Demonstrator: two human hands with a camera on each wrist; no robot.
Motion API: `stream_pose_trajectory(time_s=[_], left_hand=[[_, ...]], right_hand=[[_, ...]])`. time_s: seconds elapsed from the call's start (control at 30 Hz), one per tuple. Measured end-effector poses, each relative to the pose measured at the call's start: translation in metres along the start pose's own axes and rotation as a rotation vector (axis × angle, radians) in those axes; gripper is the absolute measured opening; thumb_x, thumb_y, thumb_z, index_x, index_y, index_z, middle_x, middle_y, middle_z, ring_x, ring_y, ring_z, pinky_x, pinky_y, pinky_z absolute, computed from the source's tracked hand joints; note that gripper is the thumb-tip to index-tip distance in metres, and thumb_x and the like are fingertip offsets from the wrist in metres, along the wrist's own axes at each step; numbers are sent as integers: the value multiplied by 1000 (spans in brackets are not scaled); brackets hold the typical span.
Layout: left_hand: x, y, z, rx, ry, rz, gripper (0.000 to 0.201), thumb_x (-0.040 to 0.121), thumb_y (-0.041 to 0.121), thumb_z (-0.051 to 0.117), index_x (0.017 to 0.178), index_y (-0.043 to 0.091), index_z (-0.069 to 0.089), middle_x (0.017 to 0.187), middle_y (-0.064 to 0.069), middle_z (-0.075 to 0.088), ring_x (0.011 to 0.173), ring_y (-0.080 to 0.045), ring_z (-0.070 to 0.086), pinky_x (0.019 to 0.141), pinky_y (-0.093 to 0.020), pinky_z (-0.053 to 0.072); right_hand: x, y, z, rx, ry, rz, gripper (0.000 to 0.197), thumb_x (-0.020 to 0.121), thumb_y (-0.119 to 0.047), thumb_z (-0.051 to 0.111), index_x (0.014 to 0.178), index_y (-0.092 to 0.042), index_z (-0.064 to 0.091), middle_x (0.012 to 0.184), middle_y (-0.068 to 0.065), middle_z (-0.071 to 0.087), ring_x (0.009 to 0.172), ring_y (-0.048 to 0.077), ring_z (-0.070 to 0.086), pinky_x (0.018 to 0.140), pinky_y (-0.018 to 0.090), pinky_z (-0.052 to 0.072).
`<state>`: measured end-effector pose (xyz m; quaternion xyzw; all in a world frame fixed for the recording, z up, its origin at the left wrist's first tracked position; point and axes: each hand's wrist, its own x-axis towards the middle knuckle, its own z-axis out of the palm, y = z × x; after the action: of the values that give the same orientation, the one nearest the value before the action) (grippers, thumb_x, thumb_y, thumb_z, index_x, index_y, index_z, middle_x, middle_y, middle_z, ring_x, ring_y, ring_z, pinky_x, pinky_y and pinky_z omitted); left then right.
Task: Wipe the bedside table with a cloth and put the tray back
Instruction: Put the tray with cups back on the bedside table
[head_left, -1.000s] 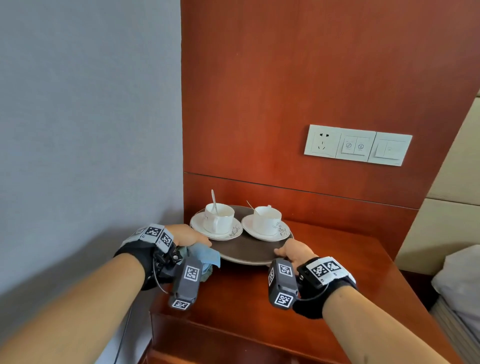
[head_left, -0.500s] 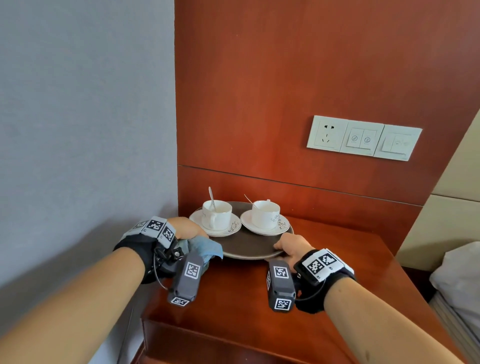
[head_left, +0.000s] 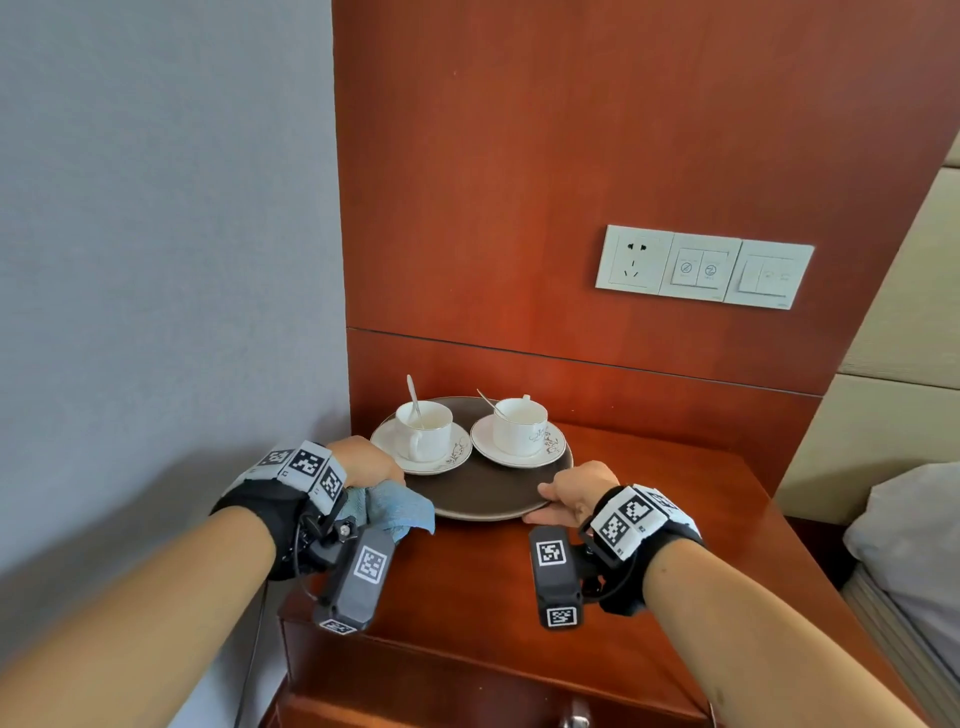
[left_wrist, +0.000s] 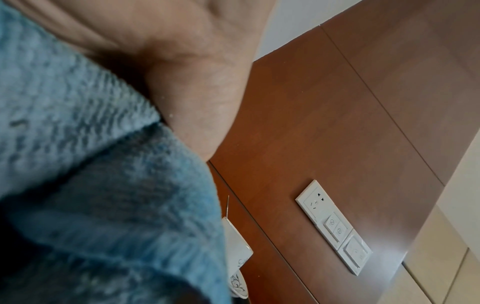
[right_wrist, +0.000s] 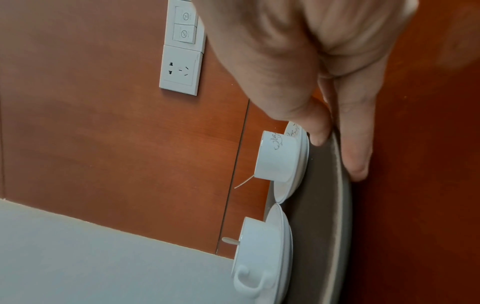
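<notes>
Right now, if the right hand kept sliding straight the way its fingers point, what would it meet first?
The right hand already pinches the tray rim; going on, its thumb would probably reach the right saucer first, though depth is unclear.

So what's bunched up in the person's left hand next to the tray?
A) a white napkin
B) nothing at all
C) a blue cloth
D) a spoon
C: the left hand grips a blue cloth at the edge of the brown tray; the left wrist view shows blue fabric under the palm.
</notes>
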<state>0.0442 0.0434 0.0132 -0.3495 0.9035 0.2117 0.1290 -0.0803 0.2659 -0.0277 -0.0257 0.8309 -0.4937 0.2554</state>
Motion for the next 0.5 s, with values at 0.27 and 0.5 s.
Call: stream_pose_trajectory(time_s=[0.27,0.5], left_hand=[[-19,-6,3,-202,-7,48,34,81,27,69,105,5,60,101,-7,66,92,-21,62,76,-26,49],[-43,27,17,-529,-3,199,51,61,42,79,98,10,66,99,-6,70,89,-18,67,79,-33,57]], right_hand=[[-30,-4,8,16,26,-46,41,95,-6,46,135,3,47,101,10,58,90,23,63,69,33,59],[-80,-9,-2,214,-97,-25,48,90,-20,61,134,-9,43,116,15,53,100,25,60,69,39,58]])
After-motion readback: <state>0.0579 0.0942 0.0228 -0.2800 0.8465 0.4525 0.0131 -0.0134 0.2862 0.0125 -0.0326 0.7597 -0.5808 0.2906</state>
